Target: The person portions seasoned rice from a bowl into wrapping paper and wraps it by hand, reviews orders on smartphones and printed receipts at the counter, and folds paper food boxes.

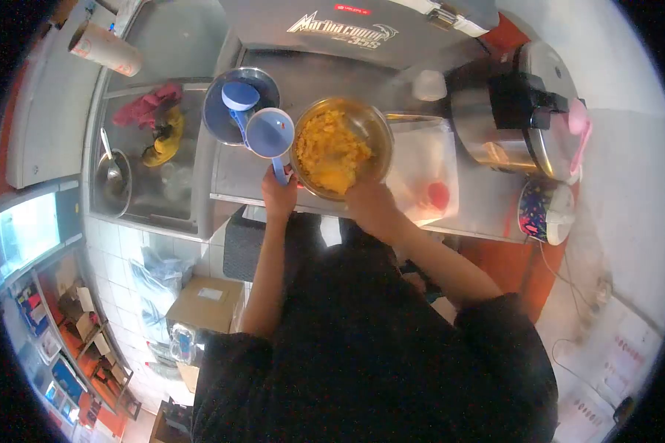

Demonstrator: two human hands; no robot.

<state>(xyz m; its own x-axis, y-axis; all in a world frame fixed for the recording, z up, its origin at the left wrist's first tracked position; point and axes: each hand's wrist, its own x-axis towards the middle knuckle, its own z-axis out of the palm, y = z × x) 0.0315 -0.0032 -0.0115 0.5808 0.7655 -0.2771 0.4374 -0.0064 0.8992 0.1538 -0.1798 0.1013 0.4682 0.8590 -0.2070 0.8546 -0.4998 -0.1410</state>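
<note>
A metal bowl [383, 140] holds chunky yellow-orange mash [331, 151], smoother and brighter along its near side. My right hand [373, 209] is closed at the bowl's near right rim; whatever it grips is hidden by the hand and the mash. My left hand [279, 193] is wrapped around the handle of a blue scoop [270, 131] with a pale inside, held level beside the bowl's left rim. A few small reddish specks show in that cup. Just left of it, a second blue scoop [240, 96] rests in another metal bowl [214, 111].
A large steel cooker [488, 140] stands on the right, with a patterned tub [545, 210] before it. A clear plastic bag [421, 166] lies right of the mash bowl. The sink [144, 214] at left holds cloths and a pot with a spoon. A grey machine [347, 33] borders the back.
</note>
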